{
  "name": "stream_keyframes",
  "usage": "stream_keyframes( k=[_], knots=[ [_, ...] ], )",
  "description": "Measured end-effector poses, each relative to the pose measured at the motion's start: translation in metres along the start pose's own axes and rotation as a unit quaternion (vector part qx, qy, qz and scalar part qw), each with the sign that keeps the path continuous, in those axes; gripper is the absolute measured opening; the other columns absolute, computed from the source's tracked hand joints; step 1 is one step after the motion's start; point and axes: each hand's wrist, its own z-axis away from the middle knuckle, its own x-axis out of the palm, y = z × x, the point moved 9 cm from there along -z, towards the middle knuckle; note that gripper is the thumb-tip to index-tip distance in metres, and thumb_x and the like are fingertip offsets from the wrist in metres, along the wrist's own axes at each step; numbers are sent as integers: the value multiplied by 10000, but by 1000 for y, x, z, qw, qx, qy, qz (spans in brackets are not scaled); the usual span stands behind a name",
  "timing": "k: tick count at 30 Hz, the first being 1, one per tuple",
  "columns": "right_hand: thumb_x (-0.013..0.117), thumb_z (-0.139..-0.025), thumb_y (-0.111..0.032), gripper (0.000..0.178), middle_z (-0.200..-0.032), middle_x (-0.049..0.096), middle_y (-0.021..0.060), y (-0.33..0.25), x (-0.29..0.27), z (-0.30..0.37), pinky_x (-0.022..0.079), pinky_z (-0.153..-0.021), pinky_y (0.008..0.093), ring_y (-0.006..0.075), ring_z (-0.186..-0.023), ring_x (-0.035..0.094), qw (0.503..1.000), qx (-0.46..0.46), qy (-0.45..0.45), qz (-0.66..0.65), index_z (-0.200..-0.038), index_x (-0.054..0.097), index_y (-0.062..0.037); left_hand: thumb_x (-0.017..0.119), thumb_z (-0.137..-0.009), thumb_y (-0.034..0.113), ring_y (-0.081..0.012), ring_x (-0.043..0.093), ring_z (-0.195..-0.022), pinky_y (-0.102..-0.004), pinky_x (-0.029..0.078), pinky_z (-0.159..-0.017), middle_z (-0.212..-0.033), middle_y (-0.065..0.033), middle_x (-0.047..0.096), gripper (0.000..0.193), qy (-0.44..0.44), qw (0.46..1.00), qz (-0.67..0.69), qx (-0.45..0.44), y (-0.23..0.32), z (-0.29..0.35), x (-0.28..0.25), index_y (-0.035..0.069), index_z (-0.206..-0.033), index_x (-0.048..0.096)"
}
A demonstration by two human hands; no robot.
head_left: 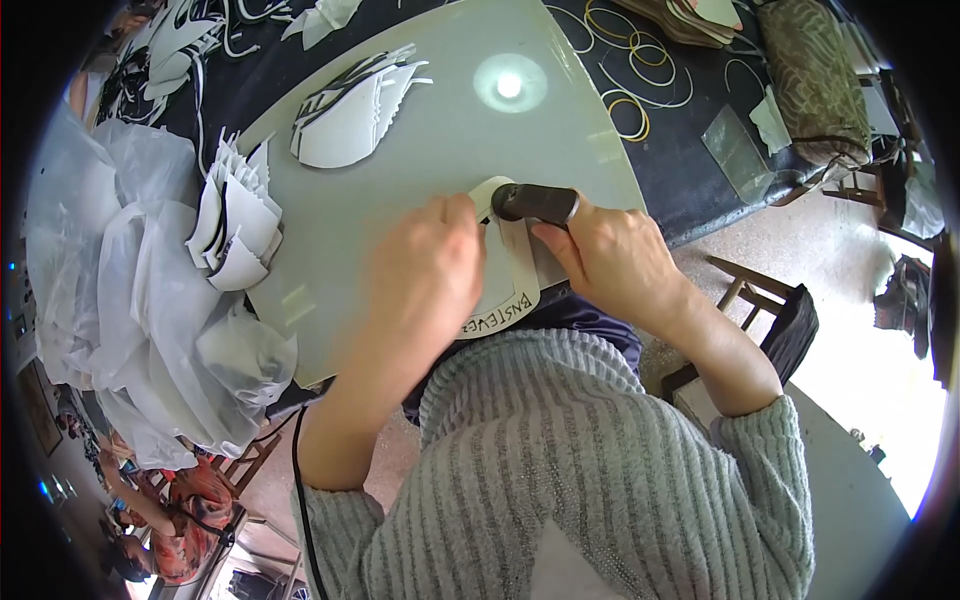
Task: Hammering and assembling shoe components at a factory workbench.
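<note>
My right hand (625, 255) is closed round a dark metal hammer (540, 203). Its round face points left, just above a cream board (525, 245) with handwriting along the near edge. Over the left part of that board is my left hand (430, 260), slightly blurred, its fingers curled in. A white piece (495, 275) shows on the board beside this hand, partly covered by it. Whatever the left fingertips pinch is hidden. A small dark edge shows between the fingertips and the hammer face.
On the pale table mat (450, 120) lies a fanned stack of white pieces (350, 115); another stack (240, 215) sits at its left edge. Clear plastic bags (150, 290) bulge at left. Thin rings (640, 60) and a patterned roll (810, 80) lie far right. Another person (185, 520) is at lower left.
</note>
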Motion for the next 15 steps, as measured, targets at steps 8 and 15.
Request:
stream_keyframes(
  k=[8,15],
  knots=[
    [612,-967,-306,367,-526,572,128,-3,1,-1,496,-462,399,315,-468,616,999,14,-43,8,-914,542,50,651,-742,15,-249,636,-714,-338,555,-601,-785,-100,577,152,18,957,-277,86,25,7,17,37,-834,533],
    [597,-980,-278,412,-520,569,135,-3,1,0,510,-503,408,330,-482,619,998,18,-59,13,-1048,585,128,649,-886,31,-355,639,-646,-426,495,-593,-715,-172,610,108,68,996,44,30,-11,0,-4,2,-903,546]
  ],
)
